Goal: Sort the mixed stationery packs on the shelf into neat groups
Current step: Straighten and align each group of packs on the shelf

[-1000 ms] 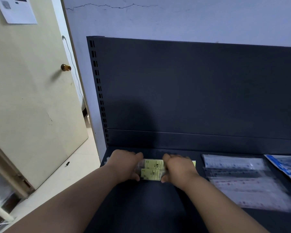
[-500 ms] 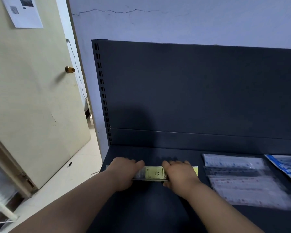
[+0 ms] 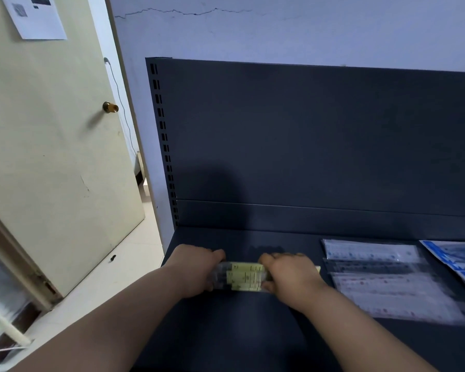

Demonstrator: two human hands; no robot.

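Gripping the yellow-label packs (image 3: 246,276) at opposite ends: left hand (image 3: 196,269) and right hand (image 3: 290,277) are both curling around the bundle at the left end of the shelf (image 3: 239,331), probably squaring its edges. Clear packs (image 3: 381,285) and blue packs (image 3: 462,259) are sitting grouped farther right.

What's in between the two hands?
The yellow-labelled packs lie between the left hand and the right hand, which grip them at each end, low over the dark shelf. The head view shows this.
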